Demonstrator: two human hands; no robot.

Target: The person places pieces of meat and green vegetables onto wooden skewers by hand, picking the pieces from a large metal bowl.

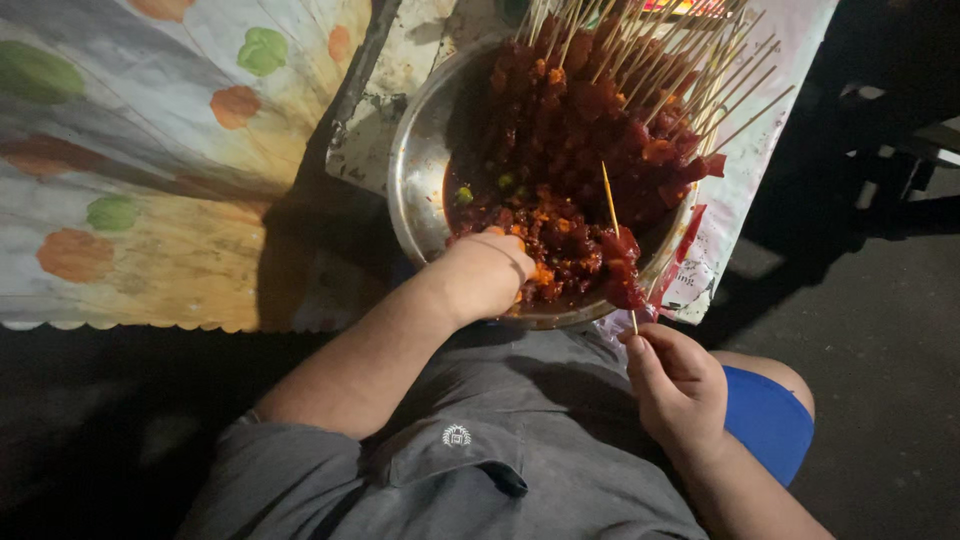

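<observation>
Round shiny steel bowl [412,170] sat on the table [390,90], at 12 o'clock from the person's lap. It held red, sauce-coated meat chunks [560,215]. A fan of finished bamboo skewers [680,70] leaned on the rim from 12 to 2 o'clock.

Right hand [678,385] was at 5 o'clock of the bowl, just off the rim. Thumb and fingers pinched the lower end of a thin bamboo skewer [610,195], point tilted up toward 11 o'clock. A few dark red pieces [622,268] were already threaded on its lower half.

Left hand [490,275] was down inside the bowl at 6 o'clock, wrist bent, knuckles up. Fingers were curled under and buried in the meat, so I couldn't tell whether it was gripping a piece or just resting there. Forearm ran back toward 7 o'clock over the grey shirt [480,440].

How I'd judge doing it well:
- keep the stick over the bowl so drips land inside
- choke up on the skewer, since a low grip lets it flex
- push each chunk through its thickest part, fingers clear of the tip
- slide pieces down snug against those already on
- leave the bottom bare as a handle

A patterned cloth with orange and green blobs [150,150] lay at 9 o'clock.
</observation>
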